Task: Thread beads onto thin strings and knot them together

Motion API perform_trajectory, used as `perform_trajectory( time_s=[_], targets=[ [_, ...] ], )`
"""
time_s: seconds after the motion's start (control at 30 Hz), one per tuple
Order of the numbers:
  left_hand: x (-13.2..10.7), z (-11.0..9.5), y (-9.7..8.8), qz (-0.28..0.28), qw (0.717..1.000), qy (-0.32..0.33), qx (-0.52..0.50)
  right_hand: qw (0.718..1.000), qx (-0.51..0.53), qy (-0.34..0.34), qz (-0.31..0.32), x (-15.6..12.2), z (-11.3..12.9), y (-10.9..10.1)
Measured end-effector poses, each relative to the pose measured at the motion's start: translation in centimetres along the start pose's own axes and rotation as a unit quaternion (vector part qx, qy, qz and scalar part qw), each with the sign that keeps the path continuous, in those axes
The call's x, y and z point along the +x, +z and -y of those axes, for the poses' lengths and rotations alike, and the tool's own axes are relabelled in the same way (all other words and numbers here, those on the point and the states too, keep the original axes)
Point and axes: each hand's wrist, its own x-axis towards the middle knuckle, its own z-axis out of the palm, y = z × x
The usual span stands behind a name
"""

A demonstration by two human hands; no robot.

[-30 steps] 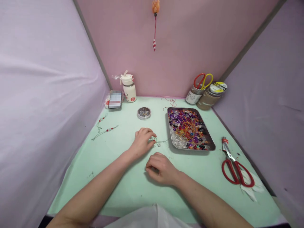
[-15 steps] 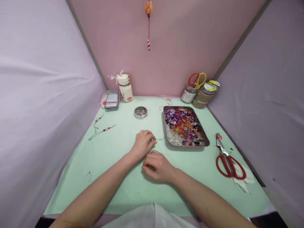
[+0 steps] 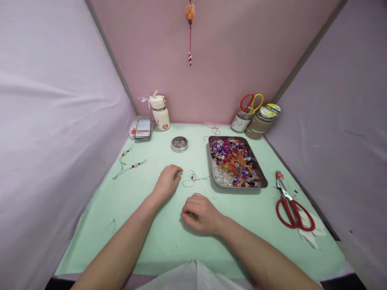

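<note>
A thin green cord (image 3: 189, 185) lies in loose loops on the table, with a small red bead (image 3: 192, 177) on it; its tail reaches to the tray's left edge. Just left of the loops, my left hand (image 3: 168, 182) rests with fingers bent and thumb apart, holding nothing. My right hand (image 3: 202, 213) lies on its side below the cord, fingers curled in toward the thumb, and nothing shows in it. A metal tray (image 3: 263, 181) of mixed beads and tangled orange cord stands right of the cord.
Red-handled scissors (image 3: 286, 213) lie at the right by a lighter (image 3: 279, 177). Toward the back stand a round clear case (image 3: 179, 143), a white bottle (image 3: 161, 117), a jar with scissors (image 3: 241, 122) and a brown jar (image 3: 258, 125). Beaded cords (image 3: 130, 168) lie at left.
My left hand has let go of the green cord and moved left, so the loops and red bead now show. My right hand has stayed in place.
</note>
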Motion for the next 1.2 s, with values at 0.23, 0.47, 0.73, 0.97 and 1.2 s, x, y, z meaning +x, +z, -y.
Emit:
perform_trajectory(
  time_s=[0.23,0.47,0.73,0.97,1.2],
  targets=[
    [0.8,-2.8,0.6,0.014,0.999,-0.011,0.05,1.0,-0.002,-0.002,0.004,0.0,0.2,0.0],
    [1.4,-4.1,2.1,0.036,0.995,-0.035,0.082,1.0,-0.004,0.006,0.011,0.1,0.3,-0.2],
    [0.6,-3.5,0.9,0.018,0.998,-0.052,-0.015,1.0,0.009,0.014,0.014,0.0,0.3,-0.3],
    [0.1,-3.4,-0.5,0.019,0.932,-0.153,-0.328,0.998,0.05,0.033,-0.028,0.6,1.1,-1.7],
    [-0.3,-3.4,-1.7,0.065,0.768,-0.241,-0.59,0.985,0.063,0.155,-0.048,3.6,1.3,-7.3]
  ],
)
